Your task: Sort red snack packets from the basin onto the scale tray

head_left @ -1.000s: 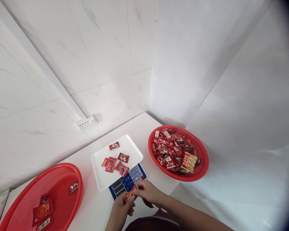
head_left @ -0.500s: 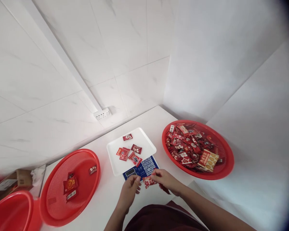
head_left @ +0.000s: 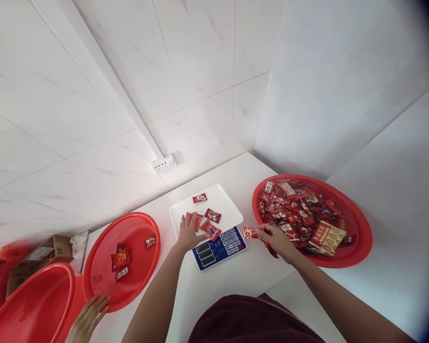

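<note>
My left hand [head_left: 190, 232] reaches over the white tray [head_left: 223, 200] of a scale, fingers spread above a red packet partly hidden beneath them; I cannot tell if it touches. Around it on the tray lie several small red snack packets, one [head_left: 200, 197] near the far edge and another [head_left: 213, 216] in the middle. My right hand [head_left: 277, 240] is closed on a red-and-white snack packet [head_left: 250, 232], with a darker red wrapper showing below its fingers. It is beside the near left rim of a full red basket [head_left: 364, 238].
The scale's blue keypad panel [head_left: 219, 248] faces me. On the left stands a red basket [head_left: 148, 286] with a few packets, then another red basket [head_left: 69, 281]. Another person's hand [head_left: 89, 317] is at their rims. Cardboard boxes [head_left: 39, 257] sit beyond; a power socket [head_left: 163, 163] is on the wall.
My left hand has moved from in front of the scale up over the tray, its fingers spreading. My right hand has shifted right, still holding the packet. Another person's hand has appeared at lower left.
</note>
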`<state>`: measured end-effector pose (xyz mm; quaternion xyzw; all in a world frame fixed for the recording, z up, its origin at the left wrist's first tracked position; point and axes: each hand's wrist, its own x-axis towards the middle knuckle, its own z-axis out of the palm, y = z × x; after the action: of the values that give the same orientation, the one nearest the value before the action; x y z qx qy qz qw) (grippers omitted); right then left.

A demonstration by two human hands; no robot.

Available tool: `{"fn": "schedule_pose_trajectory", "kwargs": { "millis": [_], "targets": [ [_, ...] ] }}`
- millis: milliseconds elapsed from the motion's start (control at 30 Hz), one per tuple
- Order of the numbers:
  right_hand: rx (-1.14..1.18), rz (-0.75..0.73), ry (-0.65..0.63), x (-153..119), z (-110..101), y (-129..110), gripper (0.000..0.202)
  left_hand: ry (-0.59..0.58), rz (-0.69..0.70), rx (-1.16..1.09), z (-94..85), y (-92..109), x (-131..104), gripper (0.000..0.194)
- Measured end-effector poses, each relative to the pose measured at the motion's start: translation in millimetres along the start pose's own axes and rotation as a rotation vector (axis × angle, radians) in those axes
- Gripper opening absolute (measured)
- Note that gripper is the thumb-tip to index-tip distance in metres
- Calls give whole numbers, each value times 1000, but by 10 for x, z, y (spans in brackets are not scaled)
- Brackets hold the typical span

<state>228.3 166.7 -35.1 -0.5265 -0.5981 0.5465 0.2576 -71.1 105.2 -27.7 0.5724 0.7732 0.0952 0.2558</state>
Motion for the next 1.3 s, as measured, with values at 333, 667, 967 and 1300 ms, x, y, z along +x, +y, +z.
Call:
{"fn": "schedule_pose_trajectory", "kwargs": {
  "millis": [333,667,967,1300],
  "targets": [
    [201,172,-113,34,-61,1,36,71,-31,50,96,45,409,82],
    [245,168,-91,51,-74,-43,36,-31,19,142,-9,292,850,87],
    [265,179,-107,73,-100,-8,35,78,162,180,60,303,622,53],
    [277,193,-97,73,-73,80,35,93,320,158,101,286,455,51]
  ]
}}
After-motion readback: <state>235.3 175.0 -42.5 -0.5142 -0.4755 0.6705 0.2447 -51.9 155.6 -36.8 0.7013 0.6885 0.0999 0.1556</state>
